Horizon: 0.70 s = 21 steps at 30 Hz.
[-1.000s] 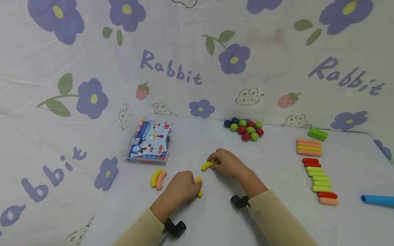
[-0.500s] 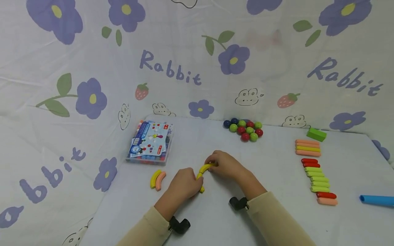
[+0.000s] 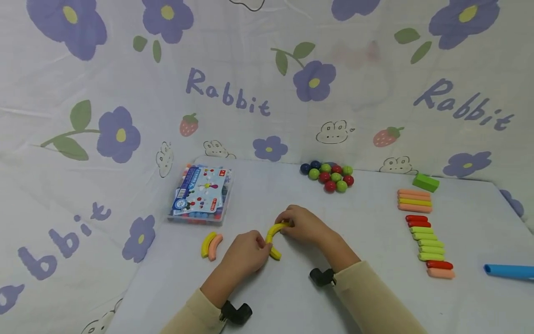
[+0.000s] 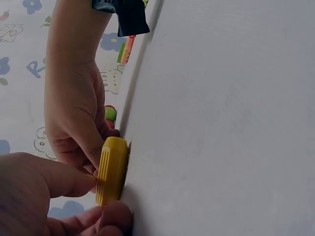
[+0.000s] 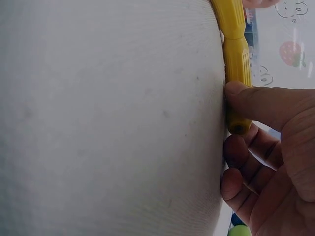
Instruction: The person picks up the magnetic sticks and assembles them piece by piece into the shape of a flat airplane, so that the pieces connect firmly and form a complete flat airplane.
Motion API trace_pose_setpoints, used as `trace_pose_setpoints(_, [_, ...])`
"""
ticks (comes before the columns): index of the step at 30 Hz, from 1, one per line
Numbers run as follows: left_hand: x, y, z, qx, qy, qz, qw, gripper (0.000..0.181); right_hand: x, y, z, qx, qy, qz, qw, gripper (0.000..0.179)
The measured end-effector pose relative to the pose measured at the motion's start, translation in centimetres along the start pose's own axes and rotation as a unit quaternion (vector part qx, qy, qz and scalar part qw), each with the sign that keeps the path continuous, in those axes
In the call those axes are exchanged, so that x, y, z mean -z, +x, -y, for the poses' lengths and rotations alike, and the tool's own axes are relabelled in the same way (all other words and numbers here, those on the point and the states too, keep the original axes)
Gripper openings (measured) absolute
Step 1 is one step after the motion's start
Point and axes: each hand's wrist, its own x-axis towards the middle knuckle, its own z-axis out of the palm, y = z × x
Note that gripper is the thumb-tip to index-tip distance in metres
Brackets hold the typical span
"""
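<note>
Two yellow curved plastic pieces meet end to end on the white table in the head view, making a C-shaped arc. My left hand (image 3: pixel 247 253) pinches the lower curved piece (image 3: pixel 275 253) between thumb and fingers. On the upper curved piece (image 3: pixel 274 229), my right hand (image 3: pixel 304 225) has its thumb and fingertips near the far end. The right wrist view shows the joint, with one ribbed piece (image 5: pixel 237 56) running under the right thumb (image 5: pixel 268 104). In the left wrist view the lower piece's end (image 4: pixel 112 169) stands beside the left thumb (image 4: pixel 71 179).
Left of the hands lie a loose yellow curved piece (image 3: pixel 208 244) and an orange one (image 3: pixel 215 247). Behind them sits a clear plastic box (image 3: pixel 199 219). Coloured balls (image 3: pixel 330 186) cluster at the back; rods (image 3: pixel 429 242), a green block (image 3: pixel 426 183) and a blue tube (image 3: pixel 506 271) lie right.
The right hand's yellow piece has come left and down to meet the left hand's piece. The lower piece has turned, its near end swinging right.
</note>
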Motion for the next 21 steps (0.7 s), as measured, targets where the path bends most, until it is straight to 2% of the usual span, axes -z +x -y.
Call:
trace_pose_setpoints(3, [-0.1, 0.0, 0.3, -0.053, 0.011, -0.001, 0.9985, 0.035, 0.3, -0.3, 0.1, -0.001, 0.004, 0.002, 1.0, 0.016])
trace_pose_setpoints(7, [-0.3, -0.1, 0.6, -0.136, 0.031, 0.025, 0.9899, 0.055, 0.5, -0.8, 0.0, -0.003, 0.001, 0.007, 1.0, 0.016])
trace_pose_setpoints(11, [-0.7, -0.1, 0.5, -0.189, 0.057, 0.045, 0.9792, 0.052, 0.6, -1.2, -0.2, -0.007, -0.001, 0.014, 0.9999, 0.016])
trace_pose_setpoints(14, [-0.9, -0.1, 0.4, -0.202, 0.064, 0.044, 0.9763, 0.045, 0.7, -1.4, -0.3, 0.001, -0.002, 0.016, 0.9999, 0.016])
trace_pose_setpoints(21, [-1.3, -0.2, 0.6, -0.189, 0.06, 0.034, 0.9795, 0.041, 0.8, -2.0, -0.6, 0.015, 0.007, 0.013, 0.9998, 0.02])
